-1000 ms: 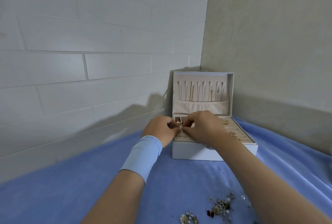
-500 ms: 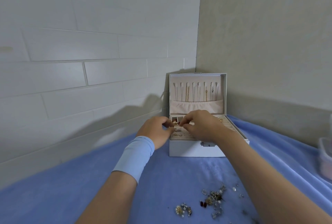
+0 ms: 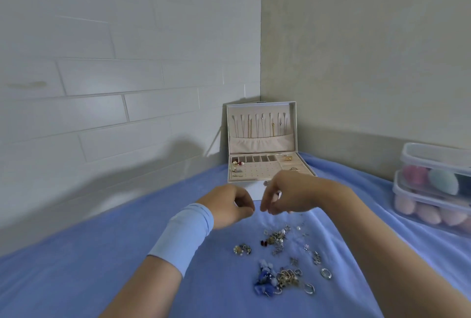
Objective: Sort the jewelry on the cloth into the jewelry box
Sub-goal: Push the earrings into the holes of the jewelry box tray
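The white jewelry box (image 3: 254,191) stands open in the corner, with thin necklaces (image 3: 260,125) hanging in its raised lid. Its tray holds earrings (image 3: 237,164) on the left and rings (image 3: 293,168) on the right. Loose jewelry lies on the blue cloth (image 3: 102,254): a mixed pile (image 3: 276,237), a small gold cluster (image 3: 242,249), a blue piece (image 3: 265,278) and silver hoops (image 3: 326,273). My left hand (image 3: 229,207) and my right hand (image 3: 290,196) hover close together between the box and the pile. Their fingers are loosely curled, and I see nothing held in them.
Two stacked clear plastic containers (image 3: 433,162) with pastel sponges stand at the right edge of the cloth. A tiled wall rises on the left and a plain wall behind the box. A light blue band sits on my left wrist (image 3: 183,233).
Both hands have left the box's tray and drawn back toward me over the cloth. The small piece they pinched there is no longer in them. The view has tilted down.
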